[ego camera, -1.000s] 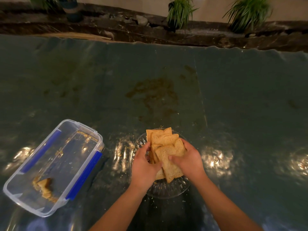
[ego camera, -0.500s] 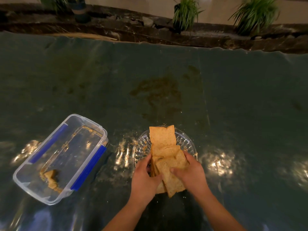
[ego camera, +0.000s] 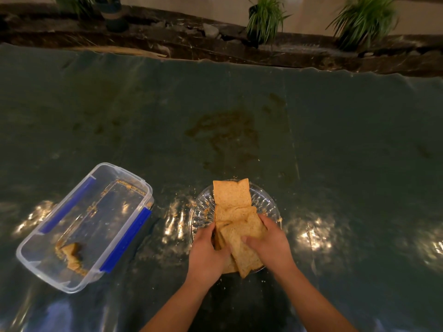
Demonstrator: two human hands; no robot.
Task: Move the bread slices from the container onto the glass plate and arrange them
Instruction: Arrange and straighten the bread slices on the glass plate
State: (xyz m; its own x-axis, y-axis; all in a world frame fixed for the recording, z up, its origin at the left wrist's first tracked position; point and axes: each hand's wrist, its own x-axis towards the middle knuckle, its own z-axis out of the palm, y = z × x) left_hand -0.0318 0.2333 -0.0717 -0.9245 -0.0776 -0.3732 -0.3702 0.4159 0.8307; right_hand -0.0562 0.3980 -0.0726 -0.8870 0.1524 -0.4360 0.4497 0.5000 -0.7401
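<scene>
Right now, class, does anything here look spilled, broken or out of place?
Yes. A torn bread piece and crumbs lie in the container, not on the glass plate. Crumbs dot the table cover, and a brownish stain marks it beyond the plate.

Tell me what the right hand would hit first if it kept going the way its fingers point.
The right hand points up-left across the bread slices it holds; past them it would probably meet the left hand.

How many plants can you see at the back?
3. One plant stands behind the table's middle, one to its right, and one far left, mostly cut off by the picture's top. More may be out of view.
</scene>
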